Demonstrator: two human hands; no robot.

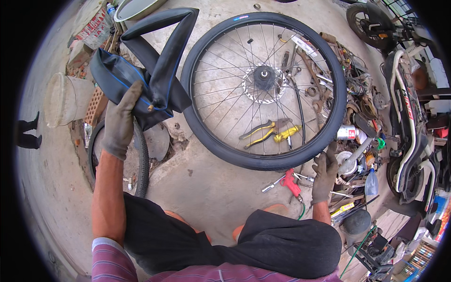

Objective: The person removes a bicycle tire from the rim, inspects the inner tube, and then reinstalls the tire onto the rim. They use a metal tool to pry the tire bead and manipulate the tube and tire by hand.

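Observation:
A folded black inner tube [171, 70] with a thin blue line along it hangs from my left hand [120, 122], which wears a grey glove and is closed on it. The tube's valve [151, 107] sticks out just right of my fingers. My right hand [324, 175], gloved too, is beside the lower right edge of the bicycle wheel [263, 162], fingers partly spread; whether it touches the tyre I cannot tell. The wheel lies flat, its hub [264, 76] and toothed disc in the middle. An air blow gun [291, 183] with a red body lies left of my right hand.
Under the spokes lie yellow-handled pliers [260, 135] and a yellow tool [287, 134]. Wrenches and scattered parts crowd the right, beside a parked motorbike [404, 117]. At left are a white bucket [63, 99], a perforated brick [95, 104] and another tyre [142, 164].

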